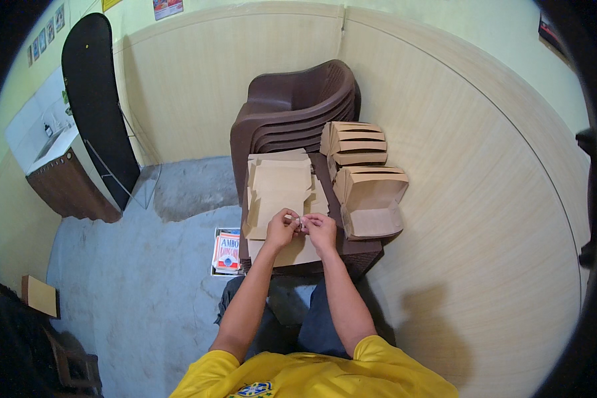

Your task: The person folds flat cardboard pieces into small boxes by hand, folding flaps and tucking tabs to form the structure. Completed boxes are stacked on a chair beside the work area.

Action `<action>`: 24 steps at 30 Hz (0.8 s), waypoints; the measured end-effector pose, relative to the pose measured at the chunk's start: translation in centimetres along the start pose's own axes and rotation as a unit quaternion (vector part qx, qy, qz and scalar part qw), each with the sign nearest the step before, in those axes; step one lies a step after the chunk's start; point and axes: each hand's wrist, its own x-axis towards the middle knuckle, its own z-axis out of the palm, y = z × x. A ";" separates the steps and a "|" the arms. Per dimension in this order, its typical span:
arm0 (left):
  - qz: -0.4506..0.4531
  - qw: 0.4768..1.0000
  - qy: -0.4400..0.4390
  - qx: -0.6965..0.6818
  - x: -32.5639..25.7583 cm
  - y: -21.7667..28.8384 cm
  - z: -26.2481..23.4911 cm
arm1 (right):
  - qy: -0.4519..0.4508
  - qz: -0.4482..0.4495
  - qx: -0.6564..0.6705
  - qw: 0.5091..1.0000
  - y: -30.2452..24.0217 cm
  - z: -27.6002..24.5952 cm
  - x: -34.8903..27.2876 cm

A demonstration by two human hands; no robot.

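My left hand and my right hand meet fingertip to fingertip, both pinched closed. Something small and pale seems to be between them, too small to name. Right beneath lie flat, unfolded brown cardboard box blanks, overlapping on the seat of a stack of brown plastic chairs. To the right of my hands stands an open folded cardboard box. Behind it several more folded boxes are nested in one another.
On the floor, left of the chairs, sits a box holding a printed red, white and blue packet. A tall black board leans near a sink counter at far left. The wood-panelled wall closes off the right side.
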 end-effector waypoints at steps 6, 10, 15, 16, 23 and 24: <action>-0.054 0.998 -0.002 0.038 1.2 1.2 0.7 | 0.033 -0.040 -0.099 0.994 0.1 -0.1 0.1; -0.090 0.994 -0.009 -0.057 2.2 -0.2 0.6 | 0.029 -0.104 -0.195 0.975 -1.0 -0.1 -0.8; -0.022 0.997 0.042 0.055 1.8 -1.4 0.9 | -0.025 -0.112 -0.214 0.970 -2.0 0.1 -1.4; 0.040 0.990 0.055 0.123 1.3 -1.1 1.0 | -0.014 -0.144 -0.238 0.960 -1.9 0.1 -1.3; 0.228 0.914 0.207 0.263 -4.2 4.5 -2.1 | 0.082 -0.294 -0.327 0.895 -2.0 -0.3 0.7; 0.271 0.890 0.249 0.269 -5.0 5.0 -3.5 | 0.100 -0.296 -0.303 0.900 -2.3 -0.2 0.6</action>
